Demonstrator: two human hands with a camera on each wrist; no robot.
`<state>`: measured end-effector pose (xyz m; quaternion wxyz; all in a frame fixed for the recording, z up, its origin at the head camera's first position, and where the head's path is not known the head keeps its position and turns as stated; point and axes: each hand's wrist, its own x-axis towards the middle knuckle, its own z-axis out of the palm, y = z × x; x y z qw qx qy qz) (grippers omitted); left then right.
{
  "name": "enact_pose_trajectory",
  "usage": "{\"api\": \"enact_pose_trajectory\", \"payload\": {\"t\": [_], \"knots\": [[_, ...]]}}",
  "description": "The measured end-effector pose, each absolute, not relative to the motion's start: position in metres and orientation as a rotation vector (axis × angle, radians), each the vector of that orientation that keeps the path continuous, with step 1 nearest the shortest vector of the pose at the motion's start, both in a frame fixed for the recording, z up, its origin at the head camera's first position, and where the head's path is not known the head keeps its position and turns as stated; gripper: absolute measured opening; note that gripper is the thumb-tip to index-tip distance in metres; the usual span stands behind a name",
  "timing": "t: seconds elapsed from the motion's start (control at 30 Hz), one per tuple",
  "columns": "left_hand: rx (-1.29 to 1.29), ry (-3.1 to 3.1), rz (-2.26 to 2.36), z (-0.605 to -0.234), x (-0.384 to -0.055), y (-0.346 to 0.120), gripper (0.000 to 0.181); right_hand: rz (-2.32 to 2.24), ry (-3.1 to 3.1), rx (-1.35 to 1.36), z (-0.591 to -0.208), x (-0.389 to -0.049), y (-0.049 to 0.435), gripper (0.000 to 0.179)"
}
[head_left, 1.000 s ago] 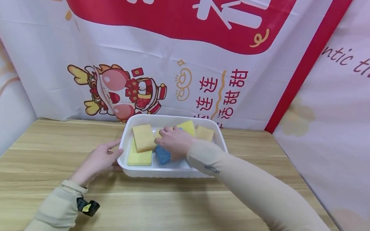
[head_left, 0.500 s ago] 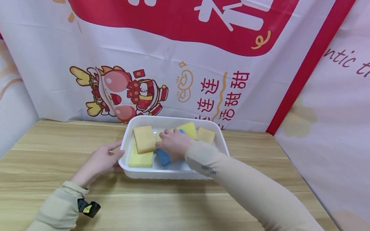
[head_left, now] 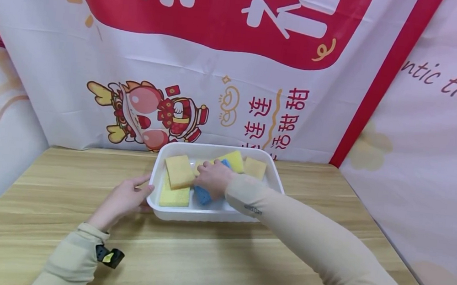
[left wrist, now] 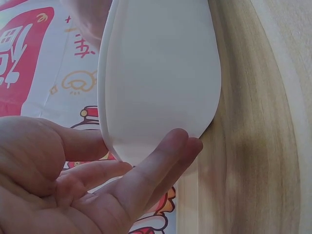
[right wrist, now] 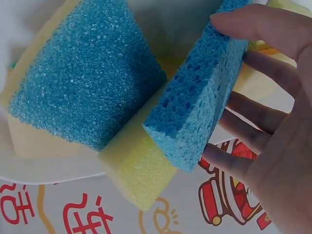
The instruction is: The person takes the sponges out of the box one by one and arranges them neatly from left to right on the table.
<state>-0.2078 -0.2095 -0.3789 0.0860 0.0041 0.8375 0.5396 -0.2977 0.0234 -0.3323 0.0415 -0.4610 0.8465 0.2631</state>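
In the right wrist view my right hand pinches a porous blue sponge, thumb on one face and fingers on the other. Beside its lower end lie a yellow sponge and a pale sponge with a rough blue layer. The head view shows this hand over the middle of a white plastic tray, hiding part of the blue beneath. My left hand touches the tray's left end. In the left wrist view its extended fingers rest against the outer wall.
A tan sponge overlaps a yellow sponge at the tray's left side. Another yellow sponge and a tan one lie toward the back right. The wooden table ends at a printed cloth backdrop.
My right hand has stayed over the blue sponge, shifting very slightly. The left hand keeps its place at the tray's end. The whole head view has drifted a little.
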Motion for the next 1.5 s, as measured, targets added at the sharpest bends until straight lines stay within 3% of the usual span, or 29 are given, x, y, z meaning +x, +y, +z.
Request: {"api": "enact_pose_trajectory", "payload": {"t": [0.37,0.93,1.5], "knots": [[-0.019,2.463,1.64,-0.377,-0.207,-0.208,0.057,0.977,2.531,-1.405,-0.34,-0.298,0.014,0.047],[-0.029,2.465,1.633,-0.379,-0.206,-0.208,0.057,1.207,2.485,-1.415,-0.346,-0.297,0.009,0.045],[-0.019,2.447,1.653,-0.38,-0.205,-0.208,0.059,1.205,2.474,-1.544,-0.352,-0.305,0.011,0.038]]}}
